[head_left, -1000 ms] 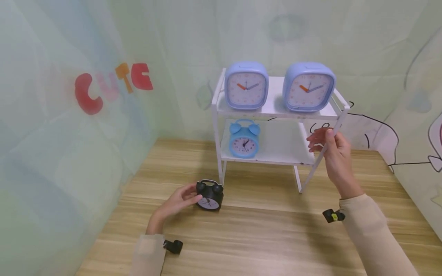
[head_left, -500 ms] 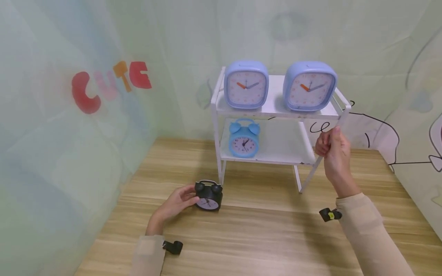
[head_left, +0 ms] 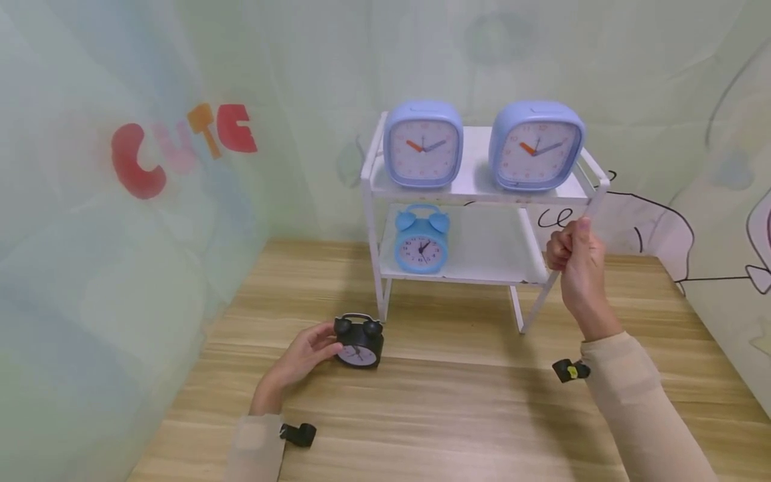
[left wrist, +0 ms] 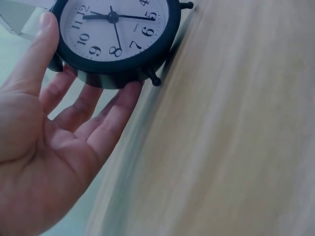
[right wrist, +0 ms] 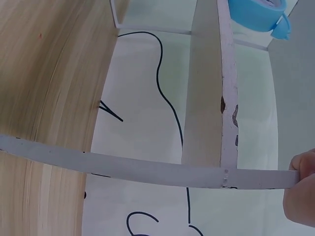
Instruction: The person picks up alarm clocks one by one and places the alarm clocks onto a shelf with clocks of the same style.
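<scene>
My left hand (head_left: 304, 353) holds a black twin-bell alarm clock (head_left: 359, 348) by its side, on the table left of the shelf's front leg. In the left wrist view the thumb (left wrist: 42, 46) lies at the clock's rim and the other fingers touch its side. The right hand (head_left: 581, 264) grips the front right post of a white two-tier shelf (head_left: 490, 251); the right wrist view shows only part of that hand, around the post (right wrist: 133, 169). A light-blue twin-bell alarm clock (head_left: 421, 251) stands at the left of the lower tier.
Two periwinkle square clocks (head_left: 423, 152) stand on the shelf's upper tier, one left and one right. The wood-grain table (head_left: 446, 415) stretches in front of the shelf. A printed backdrop (head_left: 313, 120) rises behind and at both sides.
The right hand's fingers, spread beside the shelf post a second ago, have curled round it. The view has shifted slightly. The left hand remains at the black alarm clock.
</scene>
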Motion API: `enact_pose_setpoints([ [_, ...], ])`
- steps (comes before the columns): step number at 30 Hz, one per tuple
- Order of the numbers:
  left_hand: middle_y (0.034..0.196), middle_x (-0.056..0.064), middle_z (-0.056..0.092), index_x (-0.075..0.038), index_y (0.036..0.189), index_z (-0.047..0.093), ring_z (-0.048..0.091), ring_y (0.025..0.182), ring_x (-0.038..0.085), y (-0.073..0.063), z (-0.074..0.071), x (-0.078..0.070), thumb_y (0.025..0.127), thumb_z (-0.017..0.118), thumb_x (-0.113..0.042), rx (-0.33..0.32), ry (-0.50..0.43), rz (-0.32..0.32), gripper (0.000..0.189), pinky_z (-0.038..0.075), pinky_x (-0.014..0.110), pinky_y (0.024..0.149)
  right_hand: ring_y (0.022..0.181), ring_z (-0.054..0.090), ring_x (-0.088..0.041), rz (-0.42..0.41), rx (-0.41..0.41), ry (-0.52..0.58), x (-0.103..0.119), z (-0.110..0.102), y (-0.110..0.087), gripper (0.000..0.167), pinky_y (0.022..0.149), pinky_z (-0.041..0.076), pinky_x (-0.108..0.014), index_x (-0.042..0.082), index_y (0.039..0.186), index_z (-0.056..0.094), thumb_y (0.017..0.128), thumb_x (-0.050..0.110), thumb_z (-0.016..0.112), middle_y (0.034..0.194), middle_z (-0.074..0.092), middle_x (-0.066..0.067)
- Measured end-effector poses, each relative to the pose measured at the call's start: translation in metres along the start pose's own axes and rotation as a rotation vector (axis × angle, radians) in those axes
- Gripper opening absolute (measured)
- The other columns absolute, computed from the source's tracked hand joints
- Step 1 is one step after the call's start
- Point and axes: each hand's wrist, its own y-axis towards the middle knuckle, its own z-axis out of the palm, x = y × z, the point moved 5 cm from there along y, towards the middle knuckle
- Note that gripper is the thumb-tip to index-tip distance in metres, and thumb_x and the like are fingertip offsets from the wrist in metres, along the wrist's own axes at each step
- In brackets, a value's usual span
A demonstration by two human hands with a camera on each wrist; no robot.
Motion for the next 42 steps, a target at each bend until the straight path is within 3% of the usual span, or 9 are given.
enact_pose_setpoints([
  [14, 0.128, 0.033, 0.053, 0.015, 0.133, 0.047, 0.054, 0.121, 0.048, 0.003, 0.008, -0.003, 0.098, 0.062, -0.004, -0.016, -0.014, -0.051, 0.043, 0.05, 0.03, 0.095, 0.047, 0.013, -0.012, 0.001, -0.038, 0.03, -0.002, -0.001, 0.0, 0.055, 0.043, 0.007, -0.023, 0.002, 0.067, 0.026, 0.105, 0.036, 0.047, 0.056, 0.018, -0.002],
  [22, 0.128, 0.031, 0.055, 0.013, 0.133, 0.048, 0.056, 0.12, 0.044, 0.006, 0.019, -0.013, 0.099, 0.062, -0.01, 0.013, 0.05, -0.041, 0.043, 0.049, 0.033, 0.098, 0.047, 0.013, -0.012, 0.001, -0.046, 0.002, -0.002, -0.002, 0.0, 0.055, 0.044, 0.007, -0.024, 0.003, 0.068, 0.027, 0.104, 0.038, 0.048, 0.056, 0.018, -0.002],
  [31, 0.124, 0.026, 0.059, 0.01, 0.132, 0.05, 0.06, 0.115, 0.041, 0.016, 0.042, -0.044, 0.1, 0.061, -0.011, 0.096, 0.062, 0.018, 0.04, 0.052, 0.034, 0.091, 0.047, 0.014, -0.012, -0.001, -0.06, -0.037, -0.004, -0.004, 0.001, 0.054, 0.044, 0.008, -0.024, 0.004, 0.068, 0.029, 0.103, 0.042, 0.049, 0.055, 0.02, -0.003],
  [42, 0.122, 0.02, 0.061, 0.004, 0.13, 0.055, 0.063, 0.111, 0.035, 0.03, 0.079, -0.094, 0.1, 0.063, -0.015, 0.128, 0.041, 0.059, 0.037, 0.054, 0.036, 0.089, 0.047, 0.014, -0.012, -0.001, -0.067, -0.049, -0.004, -0.005, 0.0, 0.053, 0.044, 0.008, -0.023, 0.005, 0.068, 0.031, 0.104, 0.041, 0.046, 0.055, 0.02, -0.002],
])
